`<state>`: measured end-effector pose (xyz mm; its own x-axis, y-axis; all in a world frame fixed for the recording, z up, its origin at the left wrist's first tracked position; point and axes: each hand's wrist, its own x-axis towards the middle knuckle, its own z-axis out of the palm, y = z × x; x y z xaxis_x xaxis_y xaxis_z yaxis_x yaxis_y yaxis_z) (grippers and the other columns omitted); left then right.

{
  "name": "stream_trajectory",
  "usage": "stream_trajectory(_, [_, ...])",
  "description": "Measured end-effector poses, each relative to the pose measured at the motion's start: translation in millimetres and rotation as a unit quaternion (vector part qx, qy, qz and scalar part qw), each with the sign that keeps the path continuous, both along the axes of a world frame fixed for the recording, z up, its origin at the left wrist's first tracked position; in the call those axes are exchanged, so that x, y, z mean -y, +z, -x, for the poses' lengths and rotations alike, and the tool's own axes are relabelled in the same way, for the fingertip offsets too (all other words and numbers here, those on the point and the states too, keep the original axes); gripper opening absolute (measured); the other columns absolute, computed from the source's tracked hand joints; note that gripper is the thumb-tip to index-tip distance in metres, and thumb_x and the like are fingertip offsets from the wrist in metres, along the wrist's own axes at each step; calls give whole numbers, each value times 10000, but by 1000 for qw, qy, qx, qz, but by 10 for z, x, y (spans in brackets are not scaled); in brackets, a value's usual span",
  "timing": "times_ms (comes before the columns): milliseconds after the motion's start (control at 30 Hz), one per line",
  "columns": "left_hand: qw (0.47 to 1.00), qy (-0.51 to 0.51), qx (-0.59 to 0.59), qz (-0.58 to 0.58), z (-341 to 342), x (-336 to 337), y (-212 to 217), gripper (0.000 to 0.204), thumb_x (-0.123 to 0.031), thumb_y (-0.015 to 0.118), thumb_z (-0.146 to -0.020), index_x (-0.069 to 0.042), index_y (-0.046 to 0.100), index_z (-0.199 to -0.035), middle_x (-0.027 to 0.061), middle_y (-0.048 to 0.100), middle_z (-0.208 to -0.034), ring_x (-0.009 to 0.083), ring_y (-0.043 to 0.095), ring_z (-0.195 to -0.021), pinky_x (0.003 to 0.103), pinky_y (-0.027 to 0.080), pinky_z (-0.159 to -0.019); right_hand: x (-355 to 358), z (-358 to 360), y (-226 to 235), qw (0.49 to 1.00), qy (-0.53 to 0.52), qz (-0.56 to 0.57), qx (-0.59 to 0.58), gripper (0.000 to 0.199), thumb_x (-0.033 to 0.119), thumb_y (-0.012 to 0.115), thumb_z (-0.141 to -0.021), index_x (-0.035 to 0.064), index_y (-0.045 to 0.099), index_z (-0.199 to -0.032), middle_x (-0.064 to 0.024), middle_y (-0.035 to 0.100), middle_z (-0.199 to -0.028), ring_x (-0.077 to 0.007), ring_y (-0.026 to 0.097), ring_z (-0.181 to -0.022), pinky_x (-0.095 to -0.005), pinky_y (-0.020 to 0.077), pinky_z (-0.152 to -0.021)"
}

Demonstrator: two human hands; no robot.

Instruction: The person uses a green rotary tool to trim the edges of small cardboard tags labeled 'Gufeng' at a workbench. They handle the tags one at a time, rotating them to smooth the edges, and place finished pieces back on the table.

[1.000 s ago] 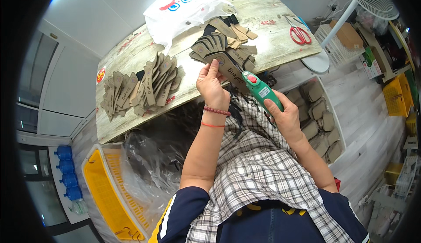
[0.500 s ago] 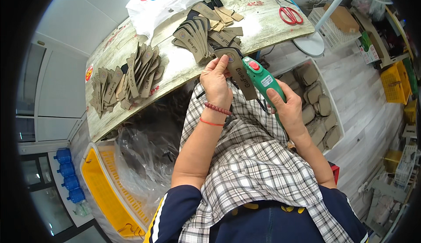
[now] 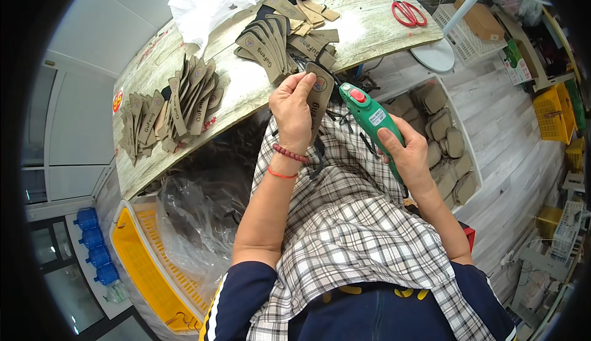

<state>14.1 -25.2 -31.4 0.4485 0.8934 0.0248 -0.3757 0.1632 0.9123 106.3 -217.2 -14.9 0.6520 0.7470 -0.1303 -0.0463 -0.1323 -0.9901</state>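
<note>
Above my lap, my left hand point(image 3: 292, 112) pinches a khaki fabric tab point(image 3: 319, 102) near its rounded top, which carries a small round emblem; its lower part hangs down behind my fingers. My right hand point(image 3: 407, 156) is wrapped round a green handheld electric cutter point(image 3: 373, 118) with a red button. Its head points up and left, a small gap from the tab. Just beyond my left hand, a fanned pile of khaki tabs point(image 3: 261, 48) lies at the table's edge. Another pile of tabs point(image 3: 197, 97) spreads farther left.
On the worn wooden table point(image 3: 363, 27) are red-handled scissors point(image 3: 409, 13) and a white plastic bag point(image 3: 215, 2). A white bin point(image 3: 477, 178) of khaki pieces stands at right. Clear plastic point(image 3: 184, 224) and a yellow basket point(image 3: 138, 261) are at lower left.
My left hand has drawn the tab left, away from the cutter, and the tab now hangs more upright. The cutter has barely moved. The view has shifted slightly.
</note>
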Motion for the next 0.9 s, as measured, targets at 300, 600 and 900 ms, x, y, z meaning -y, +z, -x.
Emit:
stream_trajectory(300, [993,-100,-64,-4,69,-80,1,100,-58,659,-869,28,708,-887,15,674,-764,54,580,-672,195,463,-618,6,-13,-4,1000,8,3,-1,502,379,681,-879,-3,603,-1194,-8,602,-788,-47,513,-627,-207,445,-528])
stream_trajectory(600, [948,-233,-186,-107,158,-252,92,102,-71,653,-877,19,700,-891,7,675,-774,50,590,-690,194,481,-642,-9,-87,66,1000,25,2,12,473,341,689,-877,0,604,-1193,-7,600,-791,-48,512,-618,-208,433,-520])
stream_trajectory(900, [901,-249,-280,-220,155,-484,247,152,-130,664,-847,19,691,-860,35,652,-692,80,566,-647,254,456,-614,41,-145,50,999,37,0,4,423,280,688,-887,0,604,-1192,4,596,-780,-30,497,-612,-197,418,-529])
